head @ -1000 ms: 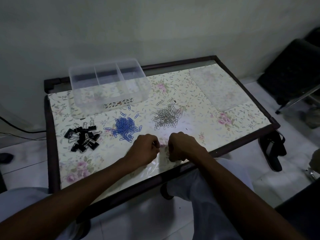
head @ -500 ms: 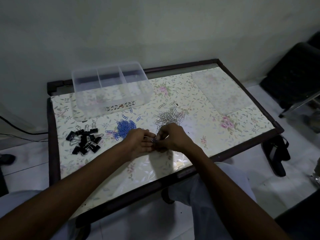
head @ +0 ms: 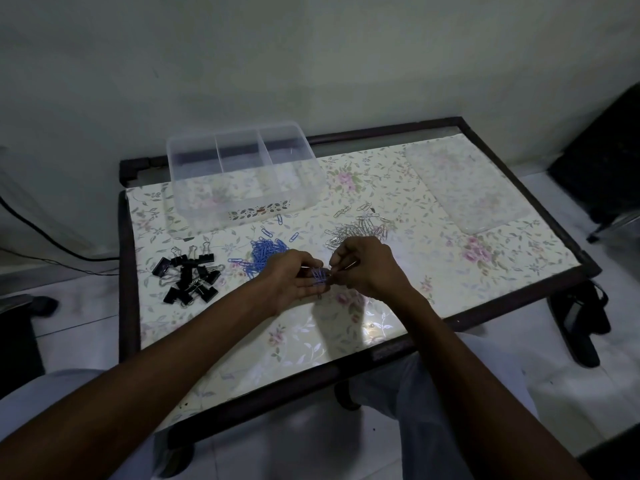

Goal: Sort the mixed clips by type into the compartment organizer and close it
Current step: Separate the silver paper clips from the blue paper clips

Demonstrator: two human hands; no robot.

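Note:
A clear organizer (head: pixel 242 174) with three compartments stands open at the table's back left, nothing in it. Three piles lie in front of it: black binder clips (head: pixel 188 275) at left, blue paper clips (head: pixel 265 252) in the middle, silver paper clips (head: pixel 358 228) at right. My left hand (head: pixel 294 277) and my right hand (head: pixel 367 266) meet above the table between the blue and silver piles. Both pinch a small tangle of blue and silver paper clips (head: pixel 320 274) between their fingertips.
The organizer's clear lid (head: pixel 464 183) lies flat at the back right of the floral-covered table (head: pixel 381 323). A dark chair (head: pixel 602 157) stands at the right, a dark bag (head: pixel 581 320) hangs off the table's right corner, and a cable (head: pixel 45 244) runs along the left.
Both hands moved from the table's near edge up toward the piles and came together. A small bunch of paper clips now shows between their fingertips.

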